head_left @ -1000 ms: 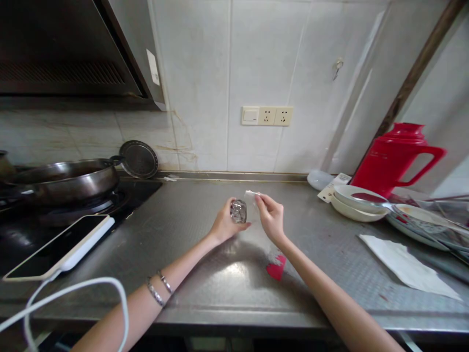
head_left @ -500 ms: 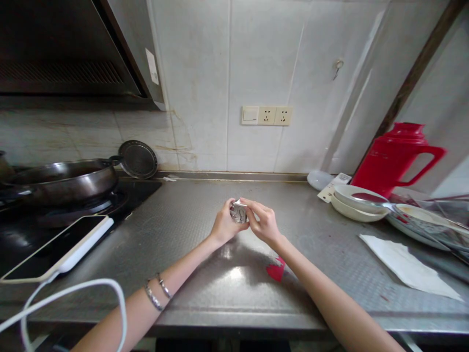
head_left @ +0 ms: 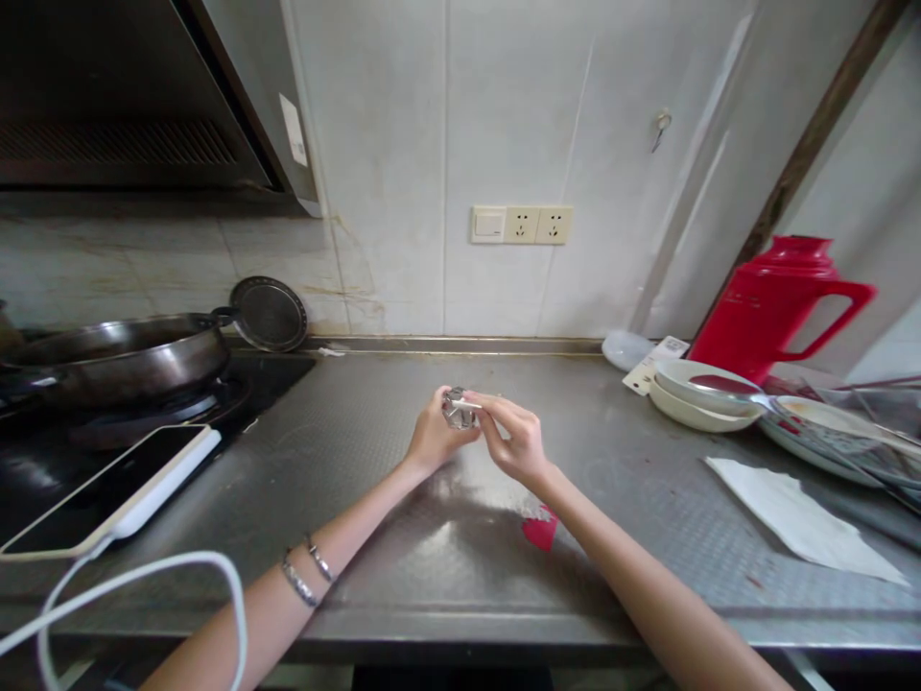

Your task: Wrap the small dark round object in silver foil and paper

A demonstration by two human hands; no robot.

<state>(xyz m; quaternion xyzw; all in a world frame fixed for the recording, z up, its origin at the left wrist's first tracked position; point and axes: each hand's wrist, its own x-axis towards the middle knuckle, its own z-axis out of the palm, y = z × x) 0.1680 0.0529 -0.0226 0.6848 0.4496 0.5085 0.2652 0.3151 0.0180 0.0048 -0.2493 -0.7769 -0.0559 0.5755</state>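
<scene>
Pinching the white strip (head_left: 467,405), the right hand (head_left: 516,440) has it up at the clear object (head_left: 454,417) but not yet released, while the left hand (head_left: 430,437) curls its fingers round that object above the counter (head_left: 360,413), strip inside or merely across, can't tell!

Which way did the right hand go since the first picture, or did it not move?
Yes, it moved: against the wall sockets, the right hand has shifted left, closer to the left hand.
</scene>
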